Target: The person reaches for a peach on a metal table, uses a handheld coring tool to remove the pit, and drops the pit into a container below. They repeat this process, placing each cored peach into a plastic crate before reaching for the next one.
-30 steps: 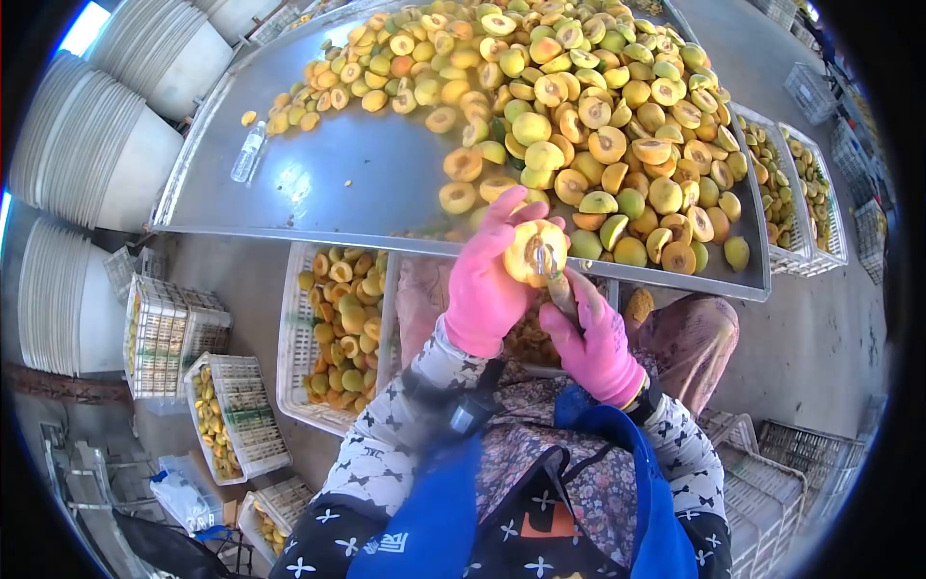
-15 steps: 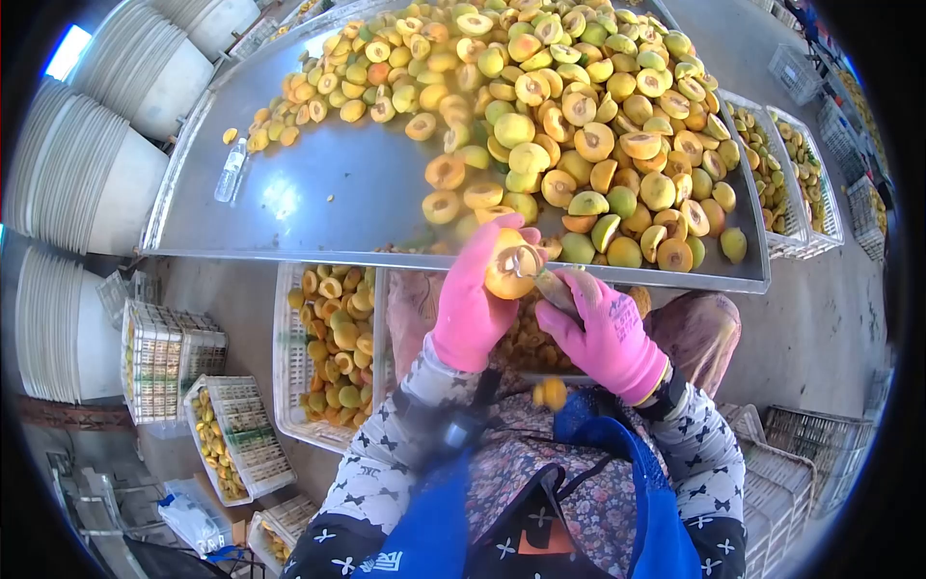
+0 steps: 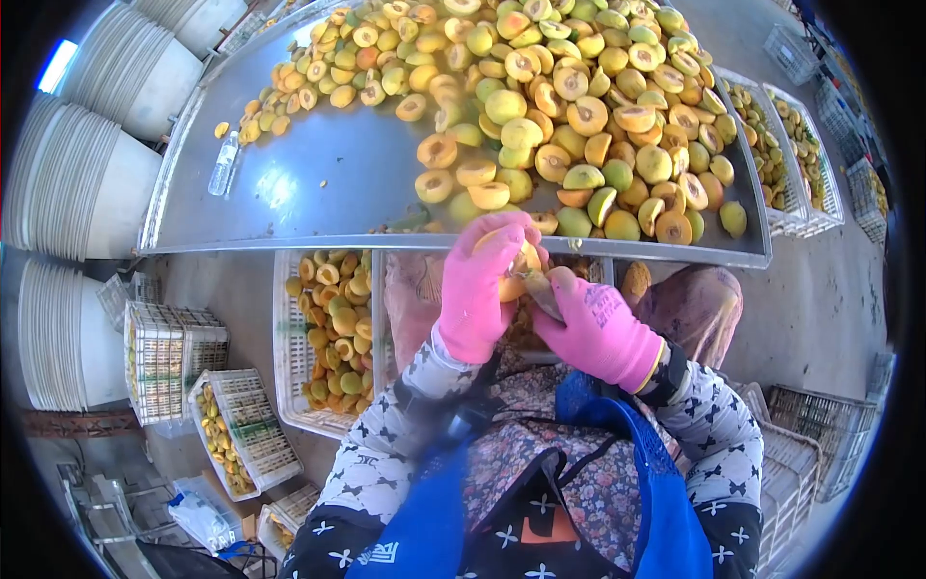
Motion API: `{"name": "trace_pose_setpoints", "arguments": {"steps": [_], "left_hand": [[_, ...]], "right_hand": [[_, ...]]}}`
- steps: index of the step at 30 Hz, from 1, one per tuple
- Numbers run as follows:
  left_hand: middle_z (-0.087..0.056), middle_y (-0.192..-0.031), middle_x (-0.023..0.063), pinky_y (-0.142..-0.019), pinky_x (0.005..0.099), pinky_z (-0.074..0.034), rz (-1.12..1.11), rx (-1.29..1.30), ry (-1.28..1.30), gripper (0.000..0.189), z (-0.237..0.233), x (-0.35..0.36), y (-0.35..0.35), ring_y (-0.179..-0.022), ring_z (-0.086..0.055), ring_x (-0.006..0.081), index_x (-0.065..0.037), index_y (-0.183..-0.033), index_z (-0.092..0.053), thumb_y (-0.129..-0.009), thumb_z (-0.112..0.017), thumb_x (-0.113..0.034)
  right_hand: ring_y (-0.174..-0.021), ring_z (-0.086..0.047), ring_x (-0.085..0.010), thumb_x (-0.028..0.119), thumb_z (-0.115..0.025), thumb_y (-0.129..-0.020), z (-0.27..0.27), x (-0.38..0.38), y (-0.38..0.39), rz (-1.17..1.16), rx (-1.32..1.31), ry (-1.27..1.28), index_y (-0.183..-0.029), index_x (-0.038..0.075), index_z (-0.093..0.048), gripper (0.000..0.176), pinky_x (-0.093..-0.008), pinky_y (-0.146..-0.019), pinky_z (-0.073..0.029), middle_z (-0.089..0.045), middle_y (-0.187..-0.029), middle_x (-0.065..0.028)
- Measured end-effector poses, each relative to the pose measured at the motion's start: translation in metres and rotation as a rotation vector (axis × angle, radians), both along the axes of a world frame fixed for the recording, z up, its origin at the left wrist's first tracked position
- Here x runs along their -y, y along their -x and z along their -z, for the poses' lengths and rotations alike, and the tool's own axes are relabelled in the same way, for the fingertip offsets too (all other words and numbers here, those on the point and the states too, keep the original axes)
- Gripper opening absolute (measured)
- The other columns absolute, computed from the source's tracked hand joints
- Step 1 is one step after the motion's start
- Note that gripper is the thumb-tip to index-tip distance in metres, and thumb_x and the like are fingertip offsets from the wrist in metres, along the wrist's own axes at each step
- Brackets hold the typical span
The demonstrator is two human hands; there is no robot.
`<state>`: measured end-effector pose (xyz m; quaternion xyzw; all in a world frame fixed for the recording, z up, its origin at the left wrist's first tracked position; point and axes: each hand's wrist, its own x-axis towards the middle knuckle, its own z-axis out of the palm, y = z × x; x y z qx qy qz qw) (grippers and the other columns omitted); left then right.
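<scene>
In my left hand (image 3: 476, 294), gloved in pink, is a halved yellow peach (image 3: 527, 259), held up just past the near edge of the metal table (image 3: 357, 198). My right hand (image 3: 605, 333), in a matching glove, is closed around a short hand tool (image 3: 543, 295). The tool's end meets the cut side of the peach half; its tip is hidden by the fruit and fingers. Beyond both hands, many peach halves (image 3: 588, 116) are heaped on the table, some with the cut face up.
A white crate of peach halves (image 3: 340, 338) stands below the table's left front. More filled crates (image 3: 793, 164) are at the right. A clear plastic bottle (image 3: 225, 164) lies on the table's left part. Stacked white tubs (image 3: 87, 183) line the left side.
My left hand has turned the peach half, so its cut face shows less. The right hand has shifted slightly left and down with the tool. A small falling yellow piece is out of sight now.
</scene>
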<state>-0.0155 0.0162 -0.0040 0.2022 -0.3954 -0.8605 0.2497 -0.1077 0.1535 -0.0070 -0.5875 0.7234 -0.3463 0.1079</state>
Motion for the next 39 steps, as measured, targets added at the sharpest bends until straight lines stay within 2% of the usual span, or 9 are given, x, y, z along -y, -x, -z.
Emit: {"name": "trace_pose_setpoints", "arguments": {"steps": [3,7,11,13,19,25,29,33,39], "left_hand": [[-0.066,-0.098,0.0140,-0.075,0.0345,-0.056,-0.071,0.040,0.099,0.031,-0.008,-0.007,-0.001,-0.086,-0.066,0.0227,0.000,-0.115,-0.059,-0.099,-0.057,-0.026],[-0.066,-0.090,0.0138,-0.067,0.0314,-0.055,-0.092,0.061,0.112,0.032,-0.013,-0.005,0.000,-0.073,-0.064,0.0214,0.002,-0.105,-0.062,-0.101,-0.055,-0.029],[-0.068,-0.089,0.0127,-0.064,0.0312,-0.056,-0.044,0.187,0.263,0.044,0.004,0.001,0.002,-0.074,-0.067,0.0212,0.000,-0.106,-0.062,-0.103,-0.048,-0.041],[-0.068,-0.089,0.0128,-0.064,0.0305,-0.056,0.245,0.223,0.170,0.041,0.003,0.022,-0.005,-0.074,-0.067,0.0206,0.000,-0.105,-0.063,-0.104,-0.049,-0.038],[-0.068,-0.088,0.0130,-0.063,0.0277,-0.055,-0.254,0.088,0.375,0.038,0.016,-0.009,0.004,-0.074,-0.068,0.0204,0.000,-0.104,-0.062,-0.106,-0.047,-0.034],[-0.068,-0.091,0.0146,-0.063,0.0297,-0.057,-0.255,0.151,0.359,0.038,0.033,-0.011,0.010,-0.077,-0.069,0.0211,0.000,-0.108,-0.061,-0.105,-0.048,-0.036],[-0.069,-0.088,0.0143,-0.063,0.0302,-0.056,-0.035,0.125,0.217,0.041,0.021,0.001,0.006,-0.073,-0.068,0.0216,0.001,-0.105,-0.062,-0.105,-0.049,-0.038],[-0.069,-0.087,0.0137,-0.063,0.0293,-0.055,-0.118,0.172,0.316,0.040,0.034,-0.006,0.012,-0.072,-0.067,0.0208,0.001,-0.104,-0.061,-0.105,-0.048,-0.038],[-0.068,-0.090,0.0127,-0.066,0.0287,-0.055,-0.324,0.080,0.377,0.038,0.047,-0.019,0.018,-0.074,-0.067,0.0186,0.000,-0.105,-0.060,-0.106,-0.046,-0.035]], "right_hand": [[-0.053,-0.056,-0.0307,0.008,-0.067,-0.084,0.005,0.006,-0.019,-0.018,0.159,0.247,-0.103,0.003,-0.054,0.024,-0.0398,-0.051,-0.046,-0.054,-0.067,-0.0115],[-0.054,-0.060,-0.0256,0.016,-0.072,-0.084,-0.018,0.002,-0.019,0.065,1.338,-0.328,-0.095,0.003,-0.054,0.025,-0.0364,-0.051,-0.046,-0.059,-0.069,-0.0133],[-0.051,-0.055,-0.0126,0.013,-0.068,-0.085,0.021,-0.003,-0.028,0.022,0.729,0.029,-0.095,0.005,-0.054,0.020,-0.0293,-0.047,-0.042,-0.058,-0.070,-0.0039],[-0.050,-0.053,-0.0113,0.010,-0.064,-0.086,0.019,-0.006,-0.023,0.012,0.764,-0.067,-0.099,0.006,-0.053,0.018,-0.0263,-0.045,-0.041,-0.058,-0.070,-0.0027],[-0.051,-0.054,-0.0123,0.010,-0.065,-0.086,-0.016,0.001,-0.019,-0.020,1.501,-0.326,-0.096,0.005,-0.053,0.016,-0.0274,-0.044,-0.041,-0.056,-0.067,-0.0032],[-0.048,-0.052,-0.0122,0.008,-0.064,-0.085,0.021,0.002,-0.032,0.067,1.107,-0.125,-0.095,0.004,-0.051,0.017,-0.0263,-0.042,-0.040,-0.054,-0.068,-0.0030],[-0.051,-0.054,-0.0123,0.010,-0.064,-0.086,-0.005,-0.006,-0.008,-0.031,1.548,-0.344,-0.095,0.006,-0.050,0.017,-0.0271,-0.043,-0.041,-0.055,-0.070,-0.0031],[-0.051,-0.054,-0.0125,0.009,-0.063,-0.086,0.027,-0.009,-0.020,0.084,0.924,-0.159,-0.095,0.006,-0.049,0.017,-0.0267,-0.044,-0.042,-0.054,-0.069,-0.0030],[-0.051,-0.055,-0.0132,0.008,-0.064,-0.085,0.005,-0.001,-0.020,0.134,1.446,-0.326,-0.097,0.005,-0.048,0.020,-0.0286,-0.045,-0.043,-0.055,-0.070,-0.0038]]}}
